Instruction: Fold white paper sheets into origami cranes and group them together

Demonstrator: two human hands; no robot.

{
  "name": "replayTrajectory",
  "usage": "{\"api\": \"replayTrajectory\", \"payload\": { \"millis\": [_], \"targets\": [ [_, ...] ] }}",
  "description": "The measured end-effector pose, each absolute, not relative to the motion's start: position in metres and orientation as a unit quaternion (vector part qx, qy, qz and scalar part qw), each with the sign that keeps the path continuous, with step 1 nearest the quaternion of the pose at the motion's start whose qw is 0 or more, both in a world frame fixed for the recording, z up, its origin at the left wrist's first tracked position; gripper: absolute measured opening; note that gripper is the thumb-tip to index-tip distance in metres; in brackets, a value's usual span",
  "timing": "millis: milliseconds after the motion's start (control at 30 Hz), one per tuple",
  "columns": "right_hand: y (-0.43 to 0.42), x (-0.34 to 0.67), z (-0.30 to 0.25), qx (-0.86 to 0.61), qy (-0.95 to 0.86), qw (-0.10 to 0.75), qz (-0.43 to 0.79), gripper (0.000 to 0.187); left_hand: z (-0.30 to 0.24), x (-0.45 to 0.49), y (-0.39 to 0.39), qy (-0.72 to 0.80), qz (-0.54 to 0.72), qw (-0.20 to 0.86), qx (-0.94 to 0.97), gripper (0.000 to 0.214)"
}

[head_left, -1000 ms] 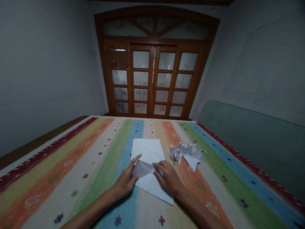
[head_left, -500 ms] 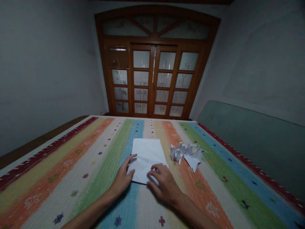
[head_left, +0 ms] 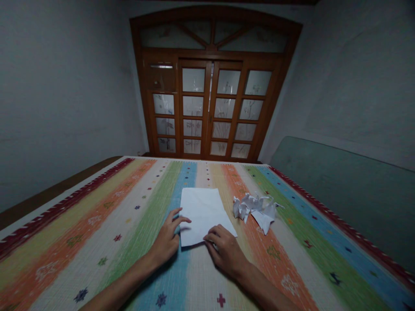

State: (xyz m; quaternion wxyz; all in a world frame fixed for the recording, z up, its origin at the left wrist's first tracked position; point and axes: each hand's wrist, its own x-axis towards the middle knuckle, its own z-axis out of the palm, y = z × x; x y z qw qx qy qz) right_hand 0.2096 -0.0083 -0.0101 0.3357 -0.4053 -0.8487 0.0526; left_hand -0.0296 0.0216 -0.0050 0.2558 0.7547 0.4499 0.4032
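Note:
A white sheet of paper (head_left: 203, 211), folded over on itself, lies on the striped cloth (head_left: 97, 224) in front of me. My left hand (head_left: 168, 239) rests at the paper's near left corner, fingers stretched out and its thumb and fingertips touching the edge. My right hand (head_left: 225, 250) presses its curled fingertips down on the near folded edge, right of the middle. Neither hand lifts the paper.
Several small folded white paper figures (head_left: 256, 209) lie in a pile just right of the sheet. The cloth-covered surface runs back to a wooden glazed door (head_left: 209, 110). A green padded panel (head_left: 340, 190) lines the right side.
The near flap of the sheet, raised a second ago, now lies folded flat. My right hand has slid along the near edge; my left hand has shifted to the left corner.

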Motion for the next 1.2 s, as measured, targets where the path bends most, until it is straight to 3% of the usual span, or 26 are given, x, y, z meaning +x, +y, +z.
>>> {"api": "replayTrajectory", "payload": {
  "millis": [100,233,300,467,600,833,1200],
  "targets": [
    [-0.0078,0.2091,-0.0114,-0.426,-0.831,0.349,0.076,0.014,-0.0063,-0.0318,0.0236,0.415,0.359,0.213,0.808,0.056],
    [-0.0079,0.2088,-0.0104,-0.455,-0.817,0.344,0.089,0.01,-0.0036,-0.0309,0.0242,0.435,0.346,0.226,0.8,0.026],
    [-0.0079,0.2087,-0.0097,-0.462,-0.815,0.337,0.094,0.012,-0.0012,-0.0302,0.0237,0.457,0.34,0.23,0.789,0.02],
    [-0.0077,0.2088,-0.0088,-0.475,-0.814,0.321,0.097,0.008,0.0008,-0.0291,0.0215,0.477,0.329,0.221,0.785,0.027],
    [-0.0068,0.2098,-0.0104,-0.474,-0.815,0.317,0.105,0.025,-0.0015,-0.0286,0.0208,0.448,0.339,0.181,0.807,0.03],
    [-0.0081,0.2114,-0.0085,-0.473,-0.817,0.31,0.113,0.011,-0.0027,-0.0284,0.0161,0.369,0.278,0.057,0.885,0.025],
    [-0.0065,0.2173,-0.0048,-0.401,-0.88,0.254,0.0,0.004,-0.0049,-0.0295,0.0171,0.366,0.212,0.071,0.903,0.036]
  ]
}}
